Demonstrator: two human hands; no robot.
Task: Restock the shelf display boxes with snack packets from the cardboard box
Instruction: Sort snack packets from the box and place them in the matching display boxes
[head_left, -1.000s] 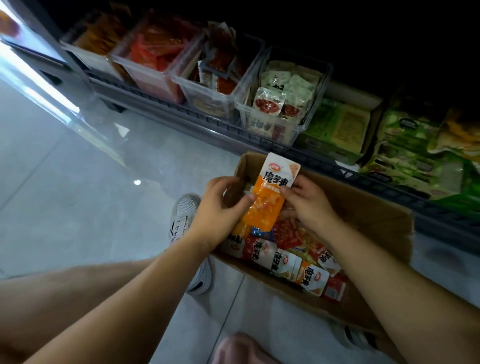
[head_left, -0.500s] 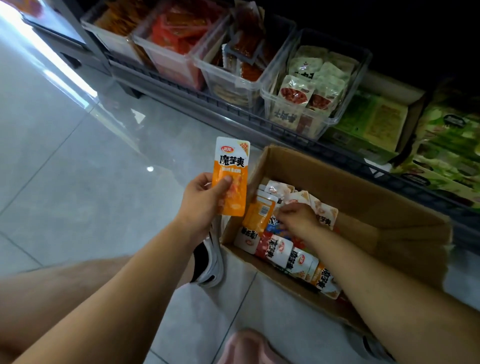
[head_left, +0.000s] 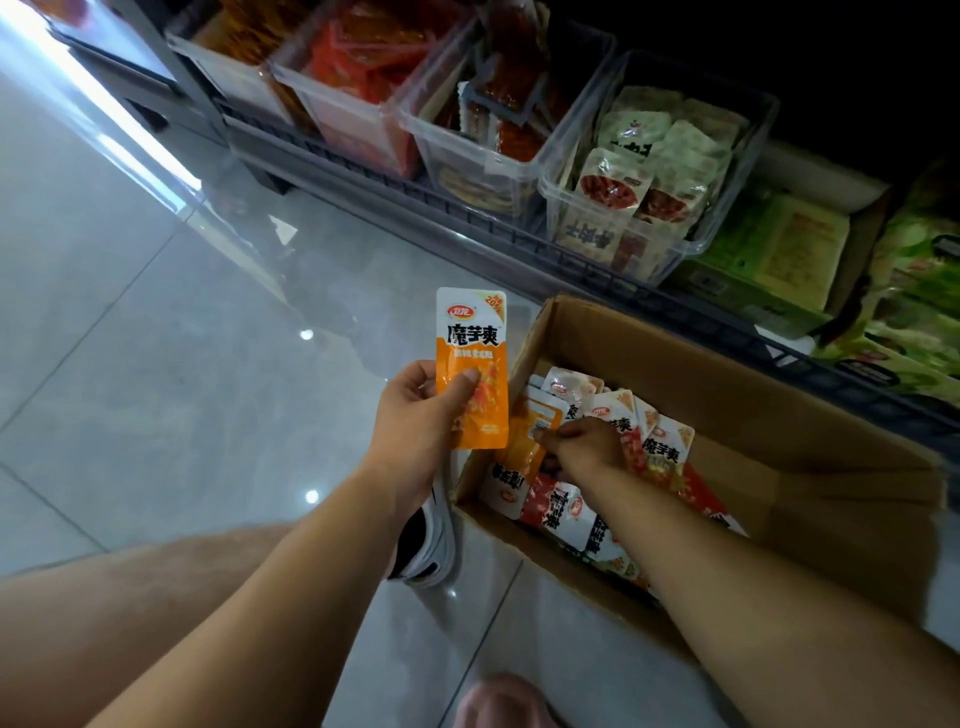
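Left hand (head_left: 415, 415) pinches glossy oblong packet (head_left: 470, 353); right hand (head_left: 587, 447) inside cardboard box (head_left: 727, 395)

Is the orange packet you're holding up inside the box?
No, the left hand holds the orange packet above the floor, outside the cardboard box.

Lighting: dim overall. Source: bright daylight band, upper left, glaring off the glossy floor tiles (head_left: 130, 312), with small spot reflections. Shelf display boxes (head_left: 467, 171): rear lost in black shadow. Edges: wide-angle bending. Bottom edge: soft, blurred.
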